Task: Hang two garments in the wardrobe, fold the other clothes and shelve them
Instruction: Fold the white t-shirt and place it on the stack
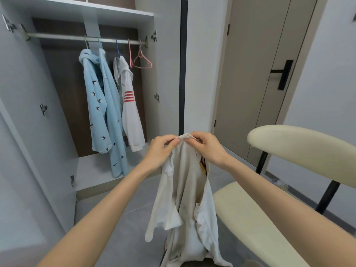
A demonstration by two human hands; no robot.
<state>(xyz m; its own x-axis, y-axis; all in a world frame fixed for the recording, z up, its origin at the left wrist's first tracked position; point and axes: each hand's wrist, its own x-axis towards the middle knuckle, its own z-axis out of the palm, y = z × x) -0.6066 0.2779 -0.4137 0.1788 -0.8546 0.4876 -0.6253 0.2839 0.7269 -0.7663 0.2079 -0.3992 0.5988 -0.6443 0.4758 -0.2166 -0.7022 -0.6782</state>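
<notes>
Wardrobe rail [63, 37]: blue bird-print clothing [96, 101], a white hooded jacket [132, 114] with red sleeve stripes, and pink hangers [141, 61] at its right end.
Grey tiled floor [119, 218]: a cream chair [248, 207] stands on it.

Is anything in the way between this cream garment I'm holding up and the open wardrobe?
Nothing visible does. The left hand and right hand pinch the cream garment at its top, and only bare floor lies between it and the wardrobe, which stands open. The chair sits off to the right.
</notes>
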